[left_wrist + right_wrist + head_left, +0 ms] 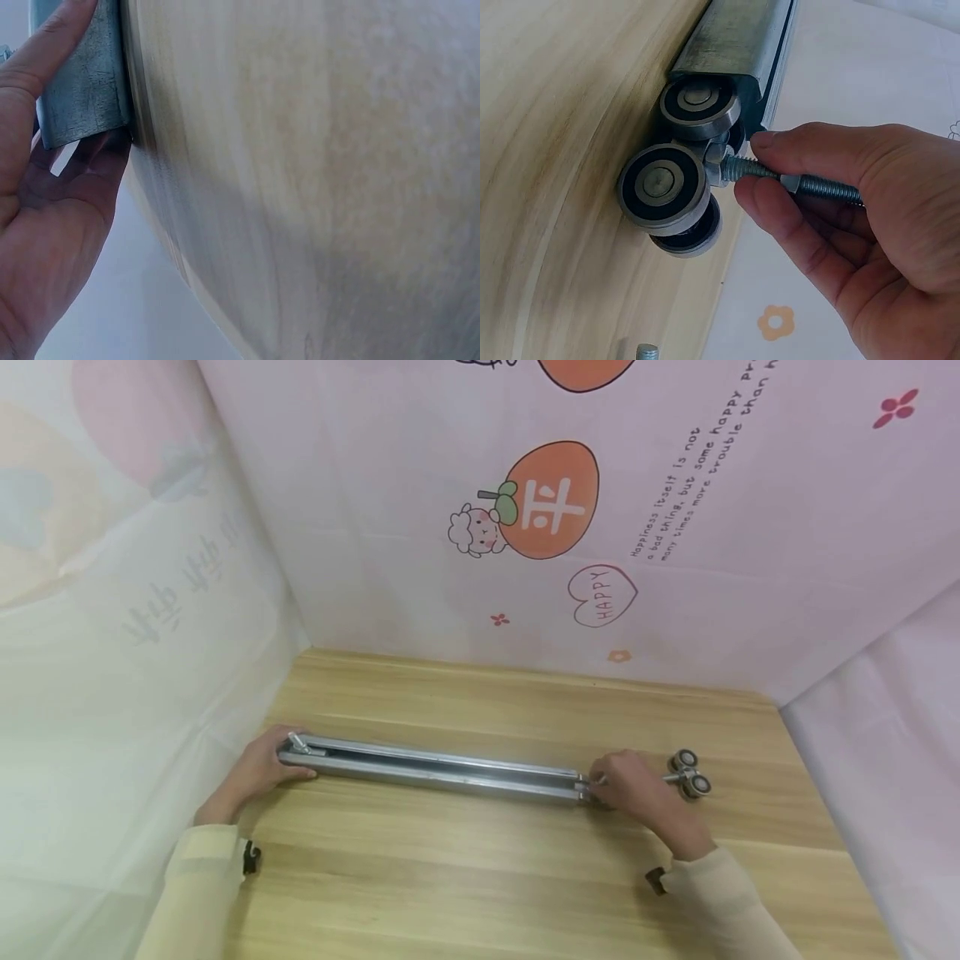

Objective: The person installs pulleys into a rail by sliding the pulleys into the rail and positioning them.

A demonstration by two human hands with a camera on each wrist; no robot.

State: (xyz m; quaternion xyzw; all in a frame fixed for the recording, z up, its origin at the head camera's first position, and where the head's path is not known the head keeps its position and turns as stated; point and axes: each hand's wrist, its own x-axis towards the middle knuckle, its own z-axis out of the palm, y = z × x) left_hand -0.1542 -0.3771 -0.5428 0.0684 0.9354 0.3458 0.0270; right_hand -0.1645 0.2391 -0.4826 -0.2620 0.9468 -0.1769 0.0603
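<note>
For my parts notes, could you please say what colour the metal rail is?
The rail is silver-grey, clearest in the head view.

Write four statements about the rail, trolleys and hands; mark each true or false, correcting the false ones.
1. The left hand grips one end of the metal rail. True.
2. The right hand pinches the threaded bolt of a roller trolley. True.
3. The rail stands on end. False: it lies along the wooden table.
4. Every visible trolley touches the rail. False: the rightmost trolley lies on the table, apart from it.
</note>
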